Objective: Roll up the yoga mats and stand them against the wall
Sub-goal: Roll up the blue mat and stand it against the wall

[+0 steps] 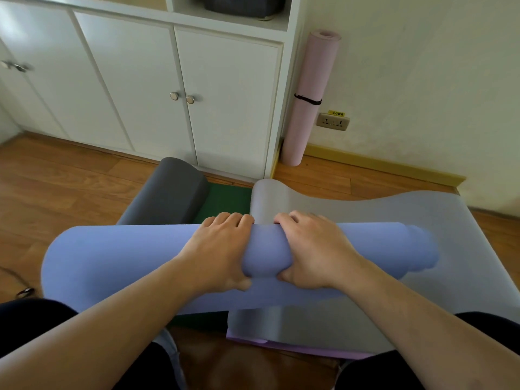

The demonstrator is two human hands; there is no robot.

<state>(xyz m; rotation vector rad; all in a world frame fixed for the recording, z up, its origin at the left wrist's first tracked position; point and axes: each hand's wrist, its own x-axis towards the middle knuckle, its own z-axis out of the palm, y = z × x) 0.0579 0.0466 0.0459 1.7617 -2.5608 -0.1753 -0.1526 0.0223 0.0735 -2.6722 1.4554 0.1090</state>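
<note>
Lying across the wooden floor (pixel 70 175) in front of the white cabinet (pixel 157 80): a blue-violet yoga mat (pixel 112 257), foam-smooth and matte, rolled into a thick tube, long axis running left to right, parallel to the cabinet doors. Stepped, telescoped layers at its right end. Beneath and beyond it, toward the wall: its unrolled grey underside (pixel 394 218), rippled at the far edge. Between roll and cabinet: a dark grey mat (pixel 171 190), partly rolled, over a green sheet (pixel 228 201). Upright in the corner just right of the cabinet: a pink rolled mat (pixel 309 94), slim cylinder, bound by a black strap (pixel 308 99). Left hand (pixel 216 254) and right hand (pixel 315 249) side by side at mid-roll, fingers (pixel 230 219) curled close together over the top, thumbs tucked under the near side, squeezing the foam.
</note>
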